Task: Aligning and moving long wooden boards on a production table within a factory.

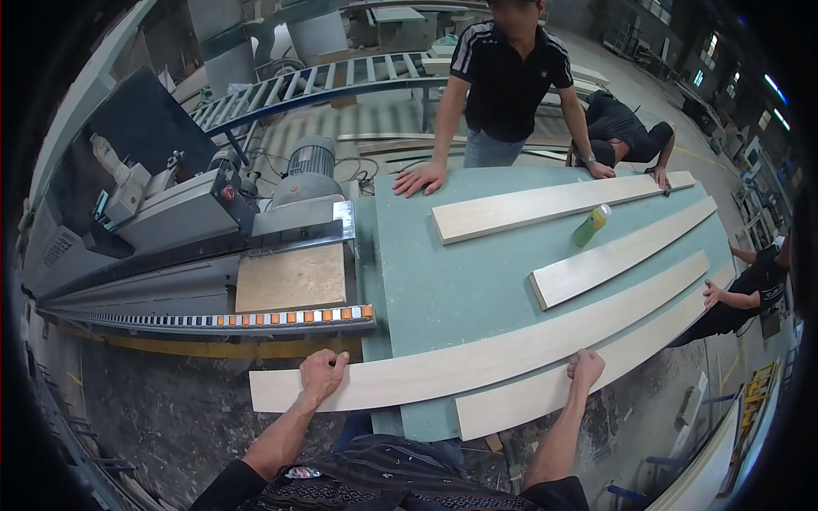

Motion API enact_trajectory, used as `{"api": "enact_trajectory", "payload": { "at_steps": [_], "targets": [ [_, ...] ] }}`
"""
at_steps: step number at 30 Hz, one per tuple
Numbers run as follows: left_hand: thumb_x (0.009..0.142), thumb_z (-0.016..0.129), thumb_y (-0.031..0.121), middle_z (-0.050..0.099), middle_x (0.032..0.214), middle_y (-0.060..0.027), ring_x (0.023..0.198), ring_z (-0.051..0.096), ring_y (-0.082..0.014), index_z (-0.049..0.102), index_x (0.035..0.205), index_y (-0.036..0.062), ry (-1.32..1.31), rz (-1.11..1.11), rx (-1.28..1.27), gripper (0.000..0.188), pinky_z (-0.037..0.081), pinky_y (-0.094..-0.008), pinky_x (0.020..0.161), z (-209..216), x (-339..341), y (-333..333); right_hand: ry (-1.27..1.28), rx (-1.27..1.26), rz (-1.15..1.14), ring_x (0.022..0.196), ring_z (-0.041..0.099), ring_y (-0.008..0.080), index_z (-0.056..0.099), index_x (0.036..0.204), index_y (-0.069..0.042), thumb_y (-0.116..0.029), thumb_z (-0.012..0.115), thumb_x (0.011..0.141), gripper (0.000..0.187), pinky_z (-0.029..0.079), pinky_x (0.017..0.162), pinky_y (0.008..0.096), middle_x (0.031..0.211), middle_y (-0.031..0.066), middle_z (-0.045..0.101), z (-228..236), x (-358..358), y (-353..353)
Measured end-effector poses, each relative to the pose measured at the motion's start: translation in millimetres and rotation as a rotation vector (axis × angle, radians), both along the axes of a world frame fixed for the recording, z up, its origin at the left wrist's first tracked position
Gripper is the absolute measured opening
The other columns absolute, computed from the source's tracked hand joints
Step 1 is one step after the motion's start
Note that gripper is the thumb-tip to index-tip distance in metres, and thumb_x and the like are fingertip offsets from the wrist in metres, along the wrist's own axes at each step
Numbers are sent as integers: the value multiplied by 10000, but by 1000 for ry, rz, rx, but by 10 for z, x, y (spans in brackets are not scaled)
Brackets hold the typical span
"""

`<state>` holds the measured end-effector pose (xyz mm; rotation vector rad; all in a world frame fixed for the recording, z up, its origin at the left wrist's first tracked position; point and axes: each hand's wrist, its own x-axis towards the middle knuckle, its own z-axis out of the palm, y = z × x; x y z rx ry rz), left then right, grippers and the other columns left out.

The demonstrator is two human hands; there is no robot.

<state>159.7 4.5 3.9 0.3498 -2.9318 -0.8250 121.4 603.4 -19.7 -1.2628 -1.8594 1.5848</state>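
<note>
My left hand (323, 376) is closed at the left end of a long pale wooden plank (477, 362), its fingers curled over the far edge. That end juts out past the green tabletop. My right hand (586, 369) is closed at the far edge of a second plank (511, 402), which lies nearest to me; its fingertips are partly hidden. Beyond these lie a shorter plank (613, 260) and, at the back, another plank (545, 204). A green bottle with a light cap (591, 226) lies between those two.
The green table (426, 298) adjoins a grey machine (183, 230) with a motor (311, 169) and an orange-and-white toothed strip (256, 319). A person in black (511, 85) leans on the far side; another bends beside them (626, 128). A third person's hand (712, 295) is at the right.
</note>
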Motion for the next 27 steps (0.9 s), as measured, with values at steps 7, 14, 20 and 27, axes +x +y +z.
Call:
{"api": "enact_trajectory", "payload": {
  "at_steps": [7,14,20,27],
  "targets": [
    [944,653,467,720,796,-194,788,703,-410,746,775,29,-33,-28,-6,478,544,-506,744,73,-1,25,-18,4,13,411,548,164,642,820,9,-70,640,892,107,416,348,298,590,65,572,34,-4,-26],
    [966,593,490,725,848,-234,851,703,-432,745,798,8,-128,-72,-65,532,540,-519,805,146,-33,58,-36,2,4,419,556,169,640,814,11,-73,638,882,108,428,359,301,592,74,578,67,-11,-21],
    [982,575,499,727,825,-217,848,700,-416,758,776,25,-111,-80,-88,549,540,-524,796,121,-29,62,-60,22,12,419,563,178,644,827,20,-80,639,883,115,439,366,303,598,84,593,68,-4,-23],
    [986,551,501,736,859,-235,857,706,-439,780,842,10,-154,-76,-91,561,545,-525,823,144,-38,61,-43,8,21,419,562,175,649,839,20,-75,631,887,107,436,364,300,598,83,593,71,-3,-29]
  ]
}}
